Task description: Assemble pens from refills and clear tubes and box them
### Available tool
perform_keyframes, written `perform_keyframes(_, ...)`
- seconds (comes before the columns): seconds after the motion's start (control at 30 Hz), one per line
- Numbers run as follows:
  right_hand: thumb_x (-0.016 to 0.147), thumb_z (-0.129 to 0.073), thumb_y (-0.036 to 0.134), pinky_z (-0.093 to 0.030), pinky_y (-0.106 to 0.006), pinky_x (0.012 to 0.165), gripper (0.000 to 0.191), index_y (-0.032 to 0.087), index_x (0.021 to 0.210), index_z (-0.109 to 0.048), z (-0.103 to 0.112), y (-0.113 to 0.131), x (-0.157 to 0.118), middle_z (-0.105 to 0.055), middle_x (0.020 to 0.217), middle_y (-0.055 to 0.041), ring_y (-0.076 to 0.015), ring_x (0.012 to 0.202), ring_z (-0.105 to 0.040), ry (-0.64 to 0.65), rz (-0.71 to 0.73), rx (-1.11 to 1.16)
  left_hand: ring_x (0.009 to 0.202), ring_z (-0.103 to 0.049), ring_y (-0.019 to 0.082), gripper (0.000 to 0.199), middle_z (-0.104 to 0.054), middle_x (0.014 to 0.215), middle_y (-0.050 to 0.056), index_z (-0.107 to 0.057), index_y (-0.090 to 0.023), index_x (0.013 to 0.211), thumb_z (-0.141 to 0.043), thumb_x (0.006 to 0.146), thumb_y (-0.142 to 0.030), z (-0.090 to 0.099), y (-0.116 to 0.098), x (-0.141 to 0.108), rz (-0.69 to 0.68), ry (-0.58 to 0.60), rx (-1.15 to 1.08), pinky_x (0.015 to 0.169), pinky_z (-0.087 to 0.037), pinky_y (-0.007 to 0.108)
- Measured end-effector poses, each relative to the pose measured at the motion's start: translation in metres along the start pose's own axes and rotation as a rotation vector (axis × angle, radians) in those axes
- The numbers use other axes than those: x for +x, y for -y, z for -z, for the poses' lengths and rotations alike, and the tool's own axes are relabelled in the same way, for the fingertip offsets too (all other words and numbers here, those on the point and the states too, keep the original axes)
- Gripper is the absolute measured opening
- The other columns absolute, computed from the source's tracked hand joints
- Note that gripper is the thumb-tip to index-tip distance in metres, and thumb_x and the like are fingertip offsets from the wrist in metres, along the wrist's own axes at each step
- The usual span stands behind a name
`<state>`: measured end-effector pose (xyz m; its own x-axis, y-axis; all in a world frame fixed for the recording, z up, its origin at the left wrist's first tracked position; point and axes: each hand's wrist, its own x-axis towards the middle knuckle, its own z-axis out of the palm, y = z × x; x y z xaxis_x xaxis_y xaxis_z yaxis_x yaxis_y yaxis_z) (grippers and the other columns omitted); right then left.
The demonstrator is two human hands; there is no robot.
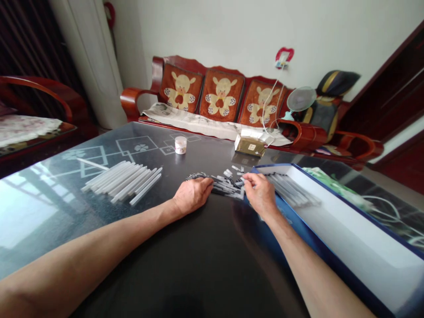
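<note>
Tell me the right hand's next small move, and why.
Probably bring the right hand in toward the left hand: they are apart, at opposite sides of the pile of small pieces, so closing the gap would likely let both work on one piece. Whether the right hand already holds one is too small to tell.

Soft, moderate light fills the room; a pale, window-like glare spreads across the left of the glossy black worktop. The dark, pleated fabric curtain sinks into shadow. Wide-angle distortion stretches the long, blue-and-white open box toward the corner, while the small grey-and-white pieces look smeared.
</note>
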<state>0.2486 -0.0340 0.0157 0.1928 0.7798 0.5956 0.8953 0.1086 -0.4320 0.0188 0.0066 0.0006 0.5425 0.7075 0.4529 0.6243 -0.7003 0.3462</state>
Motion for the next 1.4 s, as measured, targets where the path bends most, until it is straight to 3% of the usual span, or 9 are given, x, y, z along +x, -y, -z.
perform_keyframes(0.2, 0.076, -0.057, 0.018, -0.050, -0.028, 0.077, 0.023, 0.019, 0.088, -0.076, 0.007, -0.013, 0.029, -0.072, 0.084, -0.0062, -0.0180, 0.075, -0.067, 0.246, 0.025, -0.260, 0.083, -0.067, 0.020, 0.032, -0.069, 0.095, 0.007, -0.063, -0.020, 0.105, -0.037, 0.098, -0.037, 0.001, 0.001, 0.002, -0.015, 0.040, 0.181, 0.067, -0.049, 0.026)
perform_keyframes(0.37, 0.083, -0.053, 0.020, -0.047, -0.025, 0.087, 0.028, 0.021, 0.100, -0.076, -0.020, 0.003, 0.064, -0.073, 0.101, -0.0065, -0.0177, 0.091, -0.067, 0.360, 0.088, -0.371, 0.084, -0.066, 0.019, 0.029, -0.068, 0.094, 0.006, -0.062, -0.020, 0.098, -0.040, 0.097, -0.037, 0.001, 0.002, 0.002, 0.026, 0.020, 0.145, 0.070, -0.049, 0.026)
perform_keyframes(0.53, 0.081, -0.054, 0.019, -0.047, -0.023, 0.084, 0.026, 0.020, 0.092, -0.077, -0.048, 0.016, 0.086, -0.075, 0.100, -0.0094, -0.0191, 0.097, -0.068, 0.532, -0.029, -0.455, 0.083, -0.066, 0.018, 0.028, -0.069, 0.092, 0.005, -0.062, -0.020, 0.095, -0.041, 0.096, -0.037, 0.000, 0.004, 0.001, 0.048, -0.004, 0.123, 0.070, -0.049, 0.026)
perform_keyframes(0.77, 0.066, -0.069, 0.021, -0.051, -0.027, 0.073, 0.012, 0.013, 0.073, -0.075, -0.068, 0.009, 0.098, -0.074, 0.079, -0.0156, -0.0227, 0.081, -0.071, 0.536, -0.146, -0.440, 0.086, -0.067, 0.020, 0.028, -0.069, 0.094, 0.006, -0.063, -0.020, 0.102, -0.041, 0.096, -0.036, -0.003, 0.006, 0.002, 0.024, -0.031, 0.105, 0.073, -0.051, 0.028)
perform_keyframes(0.87, 0.070, -0.066, 0.020, -0.051, -0.030, 0.077, 0.016, 0.014, 0.083, -0.074, -0.063, 0.012, 0.089, -0.074, 0.086, -0.0149, -0.0226, 0.087, -0.070, 0.444, -0.123, -0.391, 0.088, -0.066, 0.019, 0.028, -0.069, 0.096, 0.007, -0.062, -0.021, 0.109, -0.041, 0.096, -0.033, -0.004, 0.007, 0.002, 0.023, -0.044, 0.099, 0.076, -0.051, 0.028)
perform_keyframes(0.93, 0.078, -0.059, 0.023, -0.050, -0.031, 0.081, 0.024, 0.015, 0.097, -0.070, -0.058, 0.018, 0.073, -0.073, 0.094, -0.0125, -0.0202, 0.091, -0.068, 0.293, -0.096, -0.209, 0.088, -0.066, 0.018, 0.027, -0.068, 0.095, 0.007, -0.062, -0.020, 0.109, -0.041, 0.096, -0.032, -0.004, 0.007, 0.002, 0.032, -0.042, 0.103, 0.076, -0.051, 0.027)
perform_keyframes(1.03, 0.079, -0.059, 0.036, -0.053, -0.030, 0.071, 0.034, 0.018, 0.108, -0.064, -0.055, 0.032, 0.036, -0.070, 0.091, -0.0055, -0.0158, 0.078, -0.066, 0.087, -0.198, 0.451, 0.087, -0.065, 0.018, 0.027, -0.067, 0.095, 0.007, -0.062, -0.019, 0.107, -0.039, 0.097, -0.030, -0.002, 0.006, 0.003, 0.050, -0.039, 0.119, 0.076, -0.050, 0.027)
perform_keyframes(1.17, 0.068, -0.071, 0.041, -0.052, -0.023, 0.061, 0.040, 0.019, 0.099, -0.061, -0.056, 0.050, -0.006, -0.065, 0.082, 0.0012, -0.0118, 0.071, -0.064, 0.084, -0.518, 1.100, 0.087, -0.063, 0.018, 0.027, -0.067, 0.094, 0.007, -0.061, -0.018, 0.108, -0.037, 0.098, -0.028, -0.002, 0.006, 0.003, 0.029, -0.069, 0.144, 0.078, -0.050, 0.028)
perform_keyframes(1.4, 0.062, -0.079, 0.034, -0.052, -0.021, 0.064, 0.038, 0.019, 0.090, -0.059, -0.052, 0.059, -0.015, -0.066, 0.076, 0.0032, -0.0099, 0.072, -0.064, 0.092, -0.649, 1.330, 0.087, -0.062, 0.019, 0.030, -0.067, 0.093, 0.007, -0.060, -0.018, 0.112, -0.036, 0.098, -0.029, -0.005, 0.007, 0.002, -0.019, -0.094, 0.146, 0.078, -0.049, 0.029)
